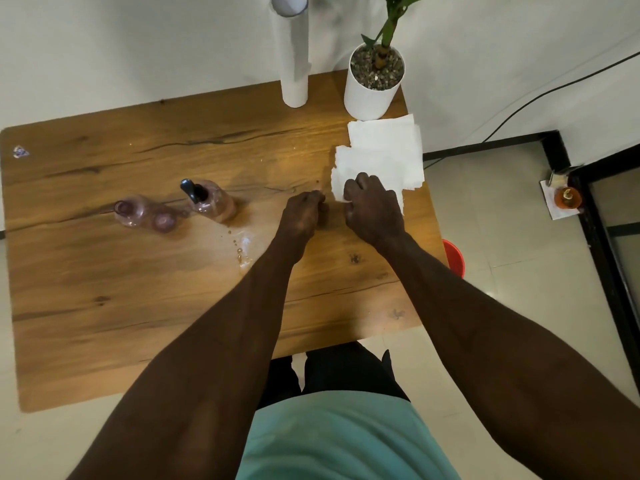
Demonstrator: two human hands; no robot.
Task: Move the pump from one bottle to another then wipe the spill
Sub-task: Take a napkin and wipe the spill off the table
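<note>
Reaching forward over the wooden table, both bare forearms stretched out from the bottom of the view, hands knuckles-up.

Right hand: fingers curled down onto the near left corner of the paper towel, pinching its edge. Its fingertips were hidden under the knuckles.

Left hand: fingers curled in loosely, just left of the towel's near corner. Whether they touched the paper could not be told; nothing was visibly held.

Places, relative to the towel:
- Spill: one wet patch with small droplets, on the table left of and nearer than the towel, just beside the left wrist, apart from both sets of fingers.
- Bottle with pump: one, clear pinkish, standing upright well to the left of the towel, beyond the spill. Pump: one, black, seated in this bottle's neck, clear of both hands.
- Open bottle: one, clear pinkish, further left again, without a pump, just beside the first bottle. What the round pinkish shape beside it was could not be told.
- Plant pot: one, white, filled with gravel and holding a green stalk, just behind the towel at the table's far edge.
- White tube: one, upright, behind and left of the towel, beside the pot.
- Red bucket: one, on the floor, nearer than and right of the towel, partly hidden by the right forearm.

Count of towels: layered sheets, the number not clear.
</note>
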